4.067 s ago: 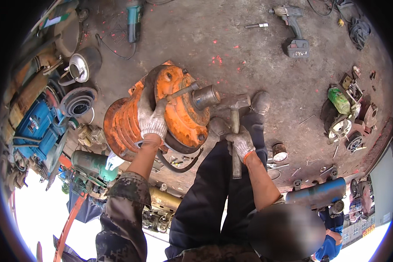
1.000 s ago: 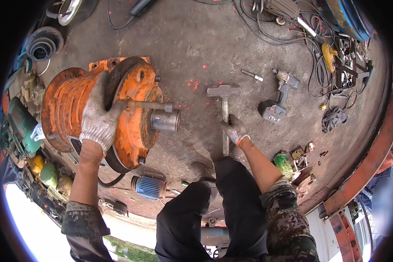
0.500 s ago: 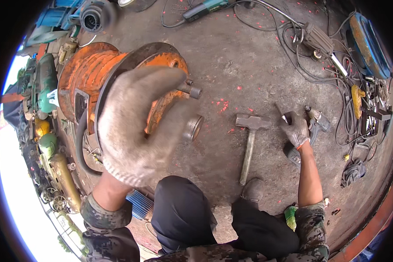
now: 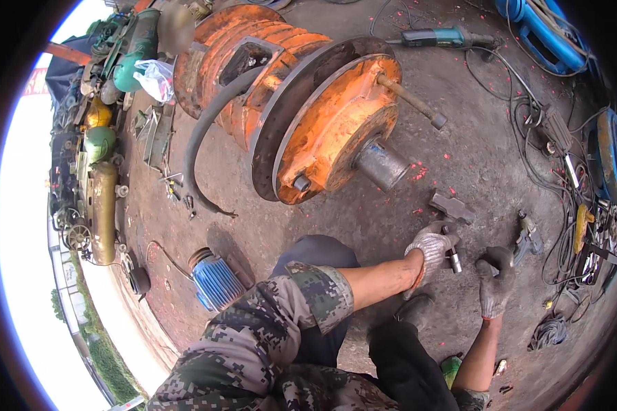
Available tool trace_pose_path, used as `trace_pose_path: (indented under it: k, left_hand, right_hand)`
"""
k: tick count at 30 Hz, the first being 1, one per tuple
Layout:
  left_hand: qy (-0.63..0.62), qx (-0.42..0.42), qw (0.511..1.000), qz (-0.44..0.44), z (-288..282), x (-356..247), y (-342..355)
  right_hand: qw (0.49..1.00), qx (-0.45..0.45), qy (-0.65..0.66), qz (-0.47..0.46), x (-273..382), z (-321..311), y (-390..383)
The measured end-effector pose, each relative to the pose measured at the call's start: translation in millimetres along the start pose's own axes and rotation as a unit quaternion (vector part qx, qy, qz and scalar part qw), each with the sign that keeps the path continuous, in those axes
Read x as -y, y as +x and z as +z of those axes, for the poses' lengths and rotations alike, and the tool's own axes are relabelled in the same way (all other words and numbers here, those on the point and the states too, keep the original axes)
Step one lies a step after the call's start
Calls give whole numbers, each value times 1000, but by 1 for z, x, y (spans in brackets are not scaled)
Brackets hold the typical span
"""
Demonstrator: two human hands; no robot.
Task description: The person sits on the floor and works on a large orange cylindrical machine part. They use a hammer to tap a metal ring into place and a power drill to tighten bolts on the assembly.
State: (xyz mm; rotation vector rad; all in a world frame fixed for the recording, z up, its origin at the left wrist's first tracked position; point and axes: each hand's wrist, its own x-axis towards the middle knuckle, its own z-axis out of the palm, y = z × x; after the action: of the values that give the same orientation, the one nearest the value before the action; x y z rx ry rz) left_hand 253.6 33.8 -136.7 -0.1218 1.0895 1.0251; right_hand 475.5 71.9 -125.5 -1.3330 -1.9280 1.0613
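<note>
My left hand (image 4: 429,252), in a pale knitted glove, reaches across to the right and closes on a short dark rod with a silver end (image 4: 455,260). Just beyond it lies a sledgehammer (image 4: 452,207); its handle is mostly hidden by my hand. To the right my gloved right hand (image 4: 496,282) has its fingers curled; what they hold, if anything, cannot be made out. A large orange drum-shaped machine (image 4: 322,130) lies ahead on its side. A long bolt (image 4: 413,101) sticks out of its flange, near a thick metal shaft (image 4: 384,164).
A cordless power tool (image 4: 528,236) lies beyond my right hand. Cables and a grey power tool (image 4: 557,130) are farther right, and a teal grinder (image 4: 435,37) is at the back. A blue motor (image 4: 214,277) stands left of my knee. A dark hose (image 4: 199,151) hangs from the machine.
My left hand has swung from in front of the orange machine to beside my right hand, and now grips the short rod. The view has turned left, shifting the scene rightward.
</note>
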Motion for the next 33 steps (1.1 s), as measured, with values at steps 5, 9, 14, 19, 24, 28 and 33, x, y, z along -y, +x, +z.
trace_pose_path:
  k: [5,9,14,19,24,28,33]
  left_hand:
    - [-5,-6,999,-33,11,-7,11]
    - [101,-116,986,-58,-17,-17,2]
    - [-22,-37,996,-72,-20,-16,10]
    - [-152,-54,987,-6,-23,-28,-9]
    - [-315,97,943,32,-35,-34,-17]
    - [-333,176,924,59,-56,-49,-37]
    - [-321,108,936,97,-42,-70,-77]
  right_hand:
    - [895,-202,-312,245,-224,-93,-26]
    - [888,-129,196,396,-176,-50,12]
    - [851,-140,346,369,-205,-76,-14]
    - [883,-66,389,255,-69,-36,-65]
    - [880,14,401,252,35,28,-89]
    - [846,27,461,267,39,71,-92]
    - [893,46,368,255,57,91,-72]
